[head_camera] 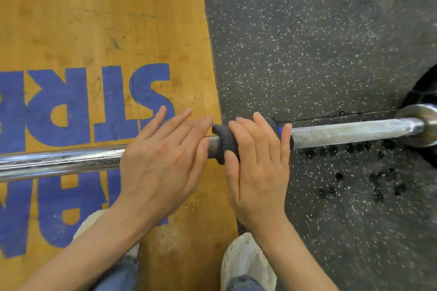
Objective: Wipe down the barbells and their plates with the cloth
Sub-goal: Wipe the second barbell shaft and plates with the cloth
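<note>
A steel barbell (pixel 59 163) lies across the view from left to right, its collar and sleeve (pixel 418 125) at the right edge. A dark grey cloth (pixel 224 137) with a blue edge is wrapped round the knurled shaft near the middle. My right hand (pixel 257 168) lies over the cloth, fingers curved over the top of the bar and thumb beside it. My left hand (pixel 160 160) rests flat on the bar just left of the cloth, fingers straight and pointing up-right. A black plate (pixel 425 87) shows partly at the right edge.
The bar spans a wooden platform (pixel 94 19) with blue lettering on the left and speckled black rubber flooring (pixel 307 30) on the right. Dark wet spots (pixel 354 182) dot the rubber below the bar. My white shoes (pixel 243 260) and jeans stand at the bottom.
</note>
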`<state>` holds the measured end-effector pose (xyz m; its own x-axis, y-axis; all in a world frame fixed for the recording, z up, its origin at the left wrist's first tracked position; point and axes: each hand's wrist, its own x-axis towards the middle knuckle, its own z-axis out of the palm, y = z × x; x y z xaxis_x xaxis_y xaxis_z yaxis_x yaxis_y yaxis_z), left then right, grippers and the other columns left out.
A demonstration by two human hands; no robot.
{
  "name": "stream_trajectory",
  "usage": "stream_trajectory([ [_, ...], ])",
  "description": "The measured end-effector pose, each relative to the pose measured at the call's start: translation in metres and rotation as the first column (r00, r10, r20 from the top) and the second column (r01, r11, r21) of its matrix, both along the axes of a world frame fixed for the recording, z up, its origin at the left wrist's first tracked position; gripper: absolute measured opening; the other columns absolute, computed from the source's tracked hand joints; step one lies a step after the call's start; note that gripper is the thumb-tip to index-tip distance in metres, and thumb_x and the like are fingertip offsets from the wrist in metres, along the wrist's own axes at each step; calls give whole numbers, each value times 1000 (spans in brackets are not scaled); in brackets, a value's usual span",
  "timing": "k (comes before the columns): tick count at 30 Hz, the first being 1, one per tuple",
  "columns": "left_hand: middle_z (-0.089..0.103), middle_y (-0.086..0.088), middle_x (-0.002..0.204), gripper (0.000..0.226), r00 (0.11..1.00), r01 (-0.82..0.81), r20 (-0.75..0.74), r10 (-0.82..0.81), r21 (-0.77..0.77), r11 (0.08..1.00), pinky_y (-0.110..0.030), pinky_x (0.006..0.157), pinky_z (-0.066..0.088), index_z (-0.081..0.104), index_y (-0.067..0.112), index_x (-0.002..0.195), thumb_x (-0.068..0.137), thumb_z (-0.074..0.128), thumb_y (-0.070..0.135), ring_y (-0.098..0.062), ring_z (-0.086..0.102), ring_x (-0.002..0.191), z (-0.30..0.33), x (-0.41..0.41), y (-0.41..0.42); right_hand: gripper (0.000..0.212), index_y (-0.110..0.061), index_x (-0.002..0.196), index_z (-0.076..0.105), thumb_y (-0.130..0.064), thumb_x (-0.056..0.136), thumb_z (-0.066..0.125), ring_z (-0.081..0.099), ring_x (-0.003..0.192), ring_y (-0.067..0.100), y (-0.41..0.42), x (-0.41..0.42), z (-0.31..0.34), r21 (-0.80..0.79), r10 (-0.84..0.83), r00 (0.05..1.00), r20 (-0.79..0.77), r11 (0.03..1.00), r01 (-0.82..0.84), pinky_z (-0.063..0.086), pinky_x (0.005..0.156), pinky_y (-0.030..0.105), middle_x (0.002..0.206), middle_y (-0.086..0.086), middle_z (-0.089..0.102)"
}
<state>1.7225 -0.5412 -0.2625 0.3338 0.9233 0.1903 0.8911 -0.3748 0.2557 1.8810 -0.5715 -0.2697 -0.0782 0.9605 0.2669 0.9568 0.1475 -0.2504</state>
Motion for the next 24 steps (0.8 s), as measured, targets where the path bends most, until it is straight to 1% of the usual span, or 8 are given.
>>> stream_trajectory([
  [3,73,-4,120,45,1000,0,5,0,5,1000,-45,113,37,68,10,127,108,30,25,-26,62,124,0,0,0,49,-19,61,56,-32,104,36,46,60,24,56,-15,30,-250,-102,988,114,960,128,48,79,38,59,3,52],
  [6,74,-5,117,44,1000,12,20,-12,6,1000,-45,113,36,69,9,126,107,32,25,-26,63,123,-1,0,1,51,-18,55,40,-34,103,37,37,49,24,75,-10,34,-336,-40,978,203,936,108,29,60,34,53,1,41],
  [8,74,-5,117,44,1000,6,25,-7,15,1000,-46,113,37,69,9,126,107,32,25,-27,63,123,-1,-1,1,41,-19,68,59,-28,104,40,58,69,24,44,-4,22,-120,-60,998,35,991,64,44,79,35,69,0,62],
  [11,74,-4,116,44,1000,-6,27,4,38,999,-46,111,39,69,9,126,107,32,25,-26,64,122,-2,-1,1,46,-10,129,61,-34,109,28,47,135,25,-9,0,2,-30,-49,997,-65,998,47,16,124,43,135,6,62],
  [15,74,-4,117,44,1000,5,27,-6,40,999,-43,112,38,69,10,127,108,32,24,-25,64,122,-4,0,2,54,-16,77,69,-41,107,32,60,78,28,45,-11,23,-184,-101,992,72,977,113,44,91,37,71,3,63],
  [17,74,-5,117,46,1000,12,28,-13,41,999,-43,112,38,68,10,127,108,30,25,-25,63,123,-5,-1,3,57,-18,63,59,-43,105,31,45,60,29,70,-12,29,-312,-98,976,197,937,157,30,64,36,54,2,46],
  [22,74,-5,117,44,999,-9,47,7,58,998,-45,111,40,69,10,126,107,33,24,-25,64,122,-5,-1,3,40,-14,121,66,-31,108,32,52,129,23,-2,-11,4,5,-67,989,-133,998,68,26,119,42,127,1,65],
  [24,74,-5,116,43,999,-5,48,2,57,998,-45,110,41,70,10,125,106,34,24,-25,65,121,-5,0,5,43,-11,123,65,-35,108,32,51,130,25,0,-7,-6,48,-63,988,-140,996,71,26,119,45,128,4,65],
])
